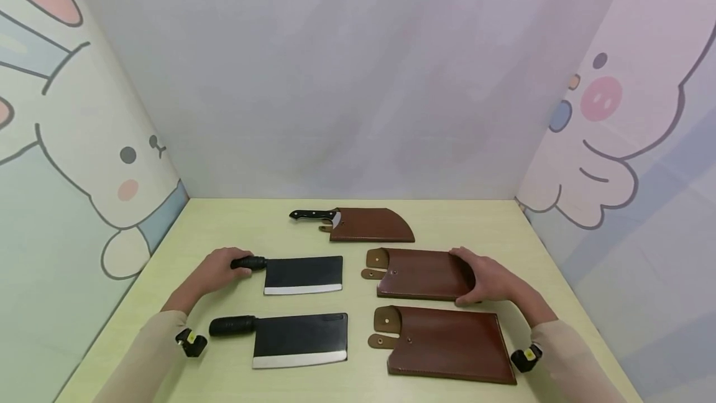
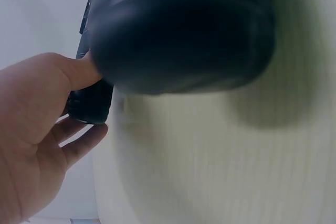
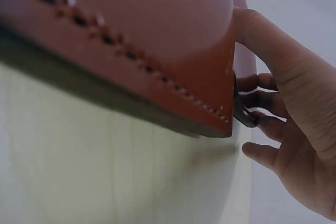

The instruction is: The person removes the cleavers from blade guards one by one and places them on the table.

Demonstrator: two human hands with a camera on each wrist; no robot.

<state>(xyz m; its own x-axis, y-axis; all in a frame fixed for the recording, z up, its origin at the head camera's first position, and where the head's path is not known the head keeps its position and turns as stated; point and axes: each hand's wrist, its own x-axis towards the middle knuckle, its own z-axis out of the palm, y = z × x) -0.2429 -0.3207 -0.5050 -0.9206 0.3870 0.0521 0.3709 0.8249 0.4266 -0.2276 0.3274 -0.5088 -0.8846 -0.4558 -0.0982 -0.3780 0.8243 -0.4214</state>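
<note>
My left hand (image 1: 217, 271) grips the black handle (image 1: 252, 262) of a cleaver (image 1: 304, 273) lying at middle left, its blade pointing right. The left wrist view shows the thumb and fingers of that hand (image 2: 31, 124) around the handle's end. At middle right, my right hand (image 1: 493, 278) holds the right end of a brown leather knife sheath (image 1: 422, 273), fingers along its far corner and thumb at the near one. That sheath's open mouth and strap face left, towards the blade. Part of it is hidden behind a nearer sheath (image 3: 157, 30) in the right wrist view.
Nearer to me lie a second cleaver (image 1: 299, 338) and a larger brown sheath (image 1: 447, 344). Towards the back, a knife with a black handle (image 1: 314, 214) sits in a brown sheath (image 1: 371, 225). Walls printed with cartoon animals flank the pale table (image 1: 224, 222).
</note>
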